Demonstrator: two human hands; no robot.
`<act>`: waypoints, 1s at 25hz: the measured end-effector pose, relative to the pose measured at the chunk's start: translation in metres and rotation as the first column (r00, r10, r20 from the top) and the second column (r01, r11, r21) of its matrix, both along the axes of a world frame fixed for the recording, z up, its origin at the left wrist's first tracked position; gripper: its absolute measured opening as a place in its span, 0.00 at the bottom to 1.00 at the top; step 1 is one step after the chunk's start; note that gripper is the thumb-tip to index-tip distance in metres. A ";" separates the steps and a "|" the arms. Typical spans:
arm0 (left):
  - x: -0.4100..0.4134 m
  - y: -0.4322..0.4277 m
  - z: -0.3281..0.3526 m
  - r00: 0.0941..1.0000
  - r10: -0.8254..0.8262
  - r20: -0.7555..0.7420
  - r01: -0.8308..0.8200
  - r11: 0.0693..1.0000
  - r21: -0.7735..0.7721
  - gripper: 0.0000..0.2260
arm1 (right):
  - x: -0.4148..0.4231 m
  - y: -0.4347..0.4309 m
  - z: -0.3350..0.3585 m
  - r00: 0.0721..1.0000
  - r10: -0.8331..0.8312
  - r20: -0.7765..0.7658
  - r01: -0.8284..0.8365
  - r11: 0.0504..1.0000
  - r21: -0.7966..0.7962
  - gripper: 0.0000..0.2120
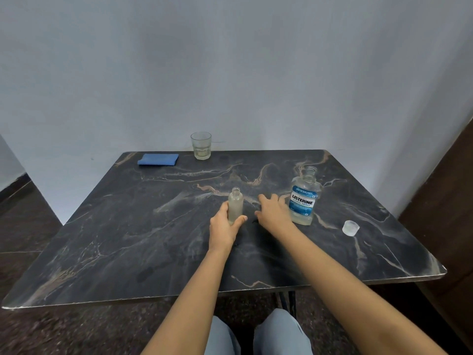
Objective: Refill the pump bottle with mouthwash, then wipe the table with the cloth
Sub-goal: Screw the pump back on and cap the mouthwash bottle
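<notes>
Knees in light trousers (pixel 258 336) sit closest, tucked under the near edge of the dark marble-look table (pixel 128 252), with both bare forearms reaching out over it.

Left hand (pixel 225 226) is wrapped around the lower half of the small frosted pump bottle (pixel 235 204), fingers clamped on it. It stands upright with the neck open and no pump on it. I can't see the pump head anywhere for sure; there's a dark bit under the right hand, too small to call.

Right hand (pixel 272 212) is flat-ish with fingers spread and nothing in it, sitting between the two bottles. The mouthwash bottle (pixel 304 198) is just to its right, practically touching the hand, upright and uncapped, long axis vertical. So the right hand is clearly the nearer one for grabbing it, and my guess is that's next: grab, lift, tip left over the little neck. Narrow target, so spills seem likely.

Its clear cap (pixel 350 228) lies further right, well apart, with the right table edge not far beyond it.

Plenty of bare table to the left and the middle. At the far edge are the folded blue cloth (pixel 158 159) and a glass tumbler (pixel 201 146), well out of the way.
</notes>
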State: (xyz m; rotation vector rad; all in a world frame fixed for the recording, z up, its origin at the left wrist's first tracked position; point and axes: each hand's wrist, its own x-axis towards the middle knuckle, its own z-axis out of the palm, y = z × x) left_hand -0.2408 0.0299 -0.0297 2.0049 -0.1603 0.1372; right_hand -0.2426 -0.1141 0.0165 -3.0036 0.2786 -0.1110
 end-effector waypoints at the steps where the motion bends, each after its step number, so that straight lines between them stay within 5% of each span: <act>1: 0.000 0.000 0.000 1.000 -0.001 0.001 0.001 1.000 0.000 0.22 | 0.005 -0.002 -0.002 0.998 -0.003 -0.055 0.001 0.999 -0.032 0.18; 4: 0.001 0.001 -0.001 1.000 -0.004 0.000 0.004 1.000 -0.008 0.21 | 0.012 -0.006 -0.003 0.999 0.043 -0.015 -0.043 0.999 -0.005 0.11; 7: -0.002 0.001 0.001 1.000 -0.014 -0.001 0.014 0.999 -0.032 0.18 | 0.009 -0.004 0.018 0.938 0.055 0.341 -0.160 0.944 0.289 0.07; 11: -0.002 0.001 0.003 1.000 -0.010 -0.014 0.010 0.999 -0.033 0.18 | -0.004 0.007 0.084 0.672 -0.190 0.716 -0.498 0.600 0.626 0.03; 14: -0.002 0.001 0.002 1.000 -0.008 -0.009 0.007 0.999 -0.032 0.18 | -0.010 0.020 0.101 0.613 -0.228 0.756 -0.607 0.477 0.636 0.07; 25: -0.001 0.000 0.001 1.000 0.002 -0.004 -0.002 1.000 -0.027 0.17 | -0.001 0.028 0.083 0.647 -0.140 0.750 -0.631 0.454 0.629 0.07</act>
